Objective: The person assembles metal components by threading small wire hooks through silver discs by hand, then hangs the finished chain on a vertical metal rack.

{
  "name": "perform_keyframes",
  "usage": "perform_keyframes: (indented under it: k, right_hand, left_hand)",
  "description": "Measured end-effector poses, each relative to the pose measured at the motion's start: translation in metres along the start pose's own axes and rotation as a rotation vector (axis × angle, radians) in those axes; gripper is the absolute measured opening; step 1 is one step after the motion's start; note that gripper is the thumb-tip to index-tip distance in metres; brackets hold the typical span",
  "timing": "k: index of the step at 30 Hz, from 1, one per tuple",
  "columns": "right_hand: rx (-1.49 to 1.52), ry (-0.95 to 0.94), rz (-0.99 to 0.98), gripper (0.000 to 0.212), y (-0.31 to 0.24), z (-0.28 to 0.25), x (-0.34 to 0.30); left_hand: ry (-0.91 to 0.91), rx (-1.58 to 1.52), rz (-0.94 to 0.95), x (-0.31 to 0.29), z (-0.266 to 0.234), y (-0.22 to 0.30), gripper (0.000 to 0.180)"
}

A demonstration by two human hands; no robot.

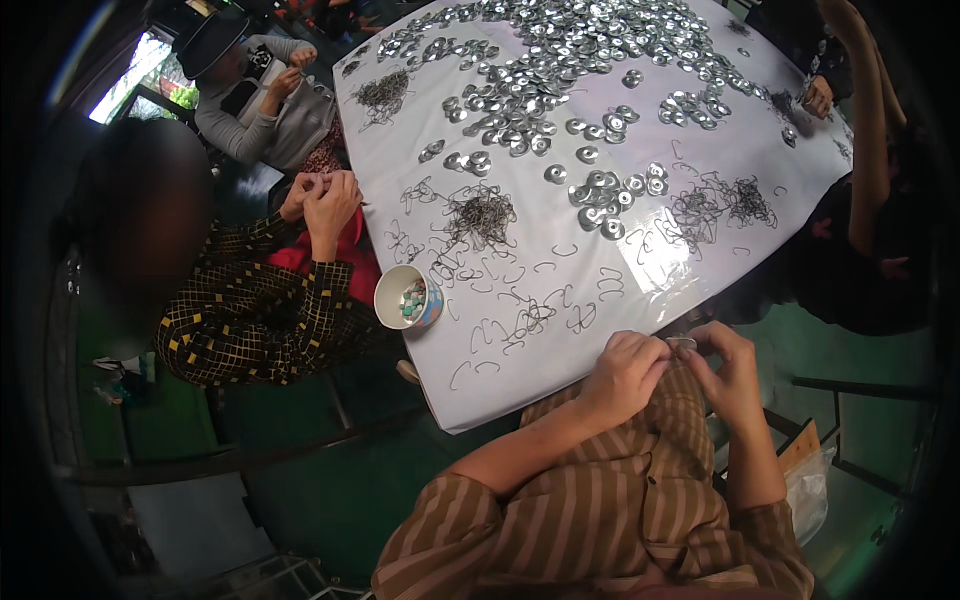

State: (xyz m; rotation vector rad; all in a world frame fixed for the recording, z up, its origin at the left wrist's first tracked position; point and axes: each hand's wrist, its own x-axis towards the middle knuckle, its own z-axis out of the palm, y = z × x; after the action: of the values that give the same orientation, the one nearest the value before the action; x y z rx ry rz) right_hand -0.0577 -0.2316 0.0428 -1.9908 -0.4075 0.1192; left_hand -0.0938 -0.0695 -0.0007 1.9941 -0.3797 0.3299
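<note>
Just off the table's near edge, above my lap, both hands meet at a small round silver metal disc point(682, 343). My right hand point(731, 372) pinches the disc between thumb and fingers. Close against it, my left hand point(627, 378) has its fingers closed in a pinch; what they hold is hidden. Loose bent wire hooks point(530, 318) lie scattered on the white tabletop ahead of my left hand. A cluster of similar silver discs point(603, 203) lies farther up the table.
A large heap of silver discs point(590, 50) covers the far table. Tangled wire hooks point(482, 215) form dark piles. A paper cup point(408, 298) with small pieces inside stands at the left edge. Co-workers sit left, one with hands point(325, 205) raised; another's arm point(866, 150) is right.
</note>
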Motion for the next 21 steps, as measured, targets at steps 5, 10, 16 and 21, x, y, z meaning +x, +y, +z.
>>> perform_keyframes:
  k: [5,10,16,21]
  right_hand:
    - [0.000,-0.015,-0.009,0.013,0.000,-0.003,-0.004]
    - [0.040,0.009,0.017,0.013,0.008,0.000,-0.006]
    - [0.027,0.001,0.009,0.011,0.007,0.000,-0.001]
    - [0.139,0.008,0.053,0.012,0.014,0.002,-0.004]
  left_hand:
    - [0.136,0.279,-0.147,-0.005,-0.053,-0.028,0.005]
    - [0.032,0.879,-0.486,-0.026,-0.104,-0.058,0.006]
    - [-0.046,1.015,-0.470,-0.030,-0.097,-0.073,0.006]
    - [-0.002,1.025,-0.449,-0.024,-0.103,-0.081,0.007]
